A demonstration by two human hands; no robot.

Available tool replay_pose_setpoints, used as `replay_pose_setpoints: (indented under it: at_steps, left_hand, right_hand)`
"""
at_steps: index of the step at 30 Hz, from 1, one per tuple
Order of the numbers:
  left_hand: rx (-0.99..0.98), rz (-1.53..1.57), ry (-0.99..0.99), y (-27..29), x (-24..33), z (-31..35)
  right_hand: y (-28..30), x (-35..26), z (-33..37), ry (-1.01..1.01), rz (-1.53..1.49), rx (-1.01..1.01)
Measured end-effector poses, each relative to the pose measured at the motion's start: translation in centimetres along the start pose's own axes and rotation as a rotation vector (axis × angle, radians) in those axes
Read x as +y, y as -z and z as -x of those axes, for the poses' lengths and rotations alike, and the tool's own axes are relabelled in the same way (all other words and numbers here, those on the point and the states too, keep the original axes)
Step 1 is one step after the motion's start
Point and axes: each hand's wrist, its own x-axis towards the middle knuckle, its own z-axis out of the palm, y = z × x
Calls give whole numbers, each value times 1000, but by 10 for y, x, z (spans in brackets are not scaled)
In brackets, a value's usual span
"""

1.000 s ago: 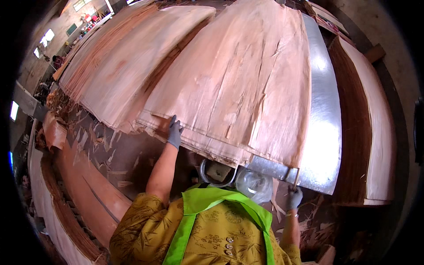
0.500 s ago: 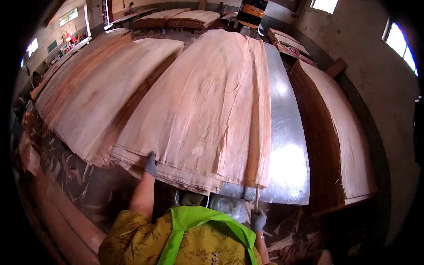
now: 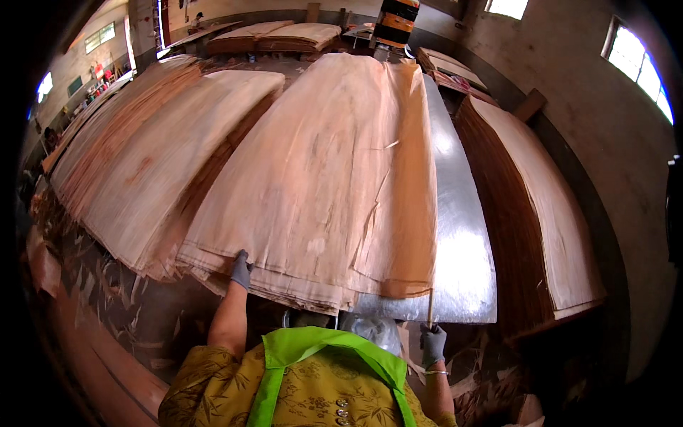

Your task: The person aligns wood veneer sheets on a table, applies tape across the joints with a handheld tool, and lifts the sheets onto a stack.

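A large, thin wood veneer sheet (image 3: 299, 178) lies on top of a stack in front of me, with an uneven split and overlapping folds toward its right side. My left hand (image 3: 242, 270), in a grey glove, is closed at the sheet's near left edge. Low on the right, my gloved right hand (image 3: 432, 345) grips a thin wooden stick (image 3: 430, 309). The stick's upper part disappears at the sheet's right edge, where the veneer bulges up. Beside that edge lies a shiny metal sheet (image 3: 462, 263), partly covered by the veneer.
More veneer stacks stand to the left (image 3: 171, 156) and right (image 3: 548, 213). Scraps litter the floor (image 3: 128, 313). A clear plastic bag (image 3: 373, 331) sits below the near edge. An orange and black machine (image 3: 396, 25) stands at the far end.
My right hand has moved up and to the right with the stick. The veneer's right part has spread wider and smoother. My left hand stays at the near edge.
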Motion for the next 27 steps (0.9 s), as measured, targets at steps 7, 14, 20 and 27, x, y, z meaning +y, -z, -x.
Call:
replay_pose_setpoints:
  at_steps: [7,14,20,27]
  left_hand:
    - [4,-18,41,-4,1,-5]
    - [-13,36,92,-11,10,3]
    - [-116,210,130,-3,43,7]
    - [-195,247,25,-19,68,5]
  right_hand:
    - [78,52,-15,214,359,211]
    - [171,102,-9,194,686,405]
    - [214,71,18,239,924,532]
    - [174,85,24,271,929,512]
